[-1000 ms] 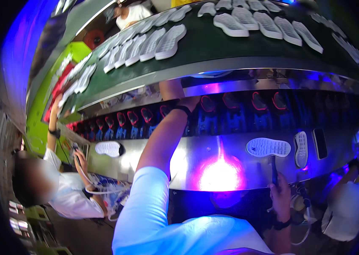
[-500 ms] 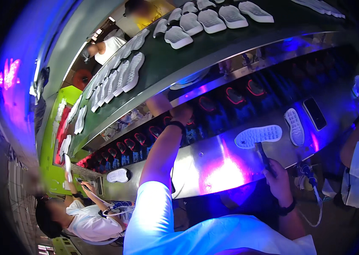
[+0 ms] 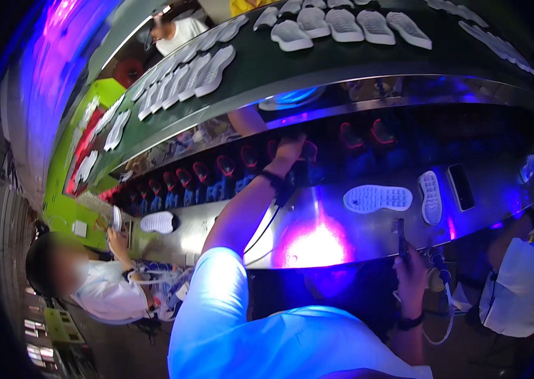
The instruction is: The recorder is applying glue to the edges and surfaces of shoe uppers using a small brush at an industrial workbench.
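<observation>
My left hand (image 3: 290, 150) reaches out over the metal bench into a row of dark shoe uppers with red-edged collars. It is at one dark shoe upper (image 3: 308, 151); shadow hides the fingertips, so I cannot tell whether they grip it. A strap with a thin black cord circles that wrist. My right hand (image 3: 411, 268) is closed round a slim dark-handled tool (image 3: 402, 239) with a small flat head, held upright at the bench's front edge. Just beyond its head lies a white shoe sole (image 3: 377, 199), tread up. A second white sole (image 3: 430, 197) stands lengthwise to its right.
A black phone (image 3: 461, 187) lies right of the soles. Another sole (image 3: 158, 222) is on the bench (image 3: 260, 237) at left. Many white soles rest on the green conveyor belt (image 3: 248, 76) beyond. Co-workers (image 3: 112, 287) sit at left and right (image 3: 519, 278). A hose hangs near my right hand.
My left hand has moved right and farther along the row of uppers. My right hand has drawn the tool back slightly from the sole. The whole view has shifted.
</observation>
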Available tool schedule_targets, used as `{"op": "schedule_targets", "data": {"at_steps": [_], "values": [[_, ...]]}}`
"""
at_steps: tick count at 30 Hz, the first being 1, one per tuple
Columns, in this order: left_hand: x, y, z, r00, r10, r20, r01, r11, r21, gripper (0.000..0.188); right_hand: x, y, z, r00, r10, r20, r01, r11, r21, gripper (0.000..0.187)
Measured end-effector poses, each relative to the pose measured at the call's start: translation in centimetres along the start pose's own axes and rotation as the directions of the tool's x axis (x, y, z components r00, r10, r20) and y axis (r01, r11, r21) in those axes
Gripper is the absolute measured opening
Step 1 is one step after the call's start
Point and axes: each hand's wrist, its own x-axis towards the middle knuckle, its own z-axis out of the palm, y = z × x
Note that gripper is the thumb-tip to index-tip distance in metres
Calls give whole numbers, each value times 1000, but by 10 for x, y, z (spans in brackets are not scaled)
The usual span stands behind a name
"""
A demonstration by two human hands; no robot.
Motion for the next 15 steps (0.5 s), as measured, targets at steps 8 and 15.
{"op": "schedule_targets", "data": {"at_steps": [8,15], "values": [[-278,14,-32,945,327,14,-294,866,-406,63,24,-25,24,989,-11,146,11,1000,1,39],[-342,5,-44,400,904,-149,-891,422,167,53,13,-62,62,924,-206,323,235,971,-53,38]]}}
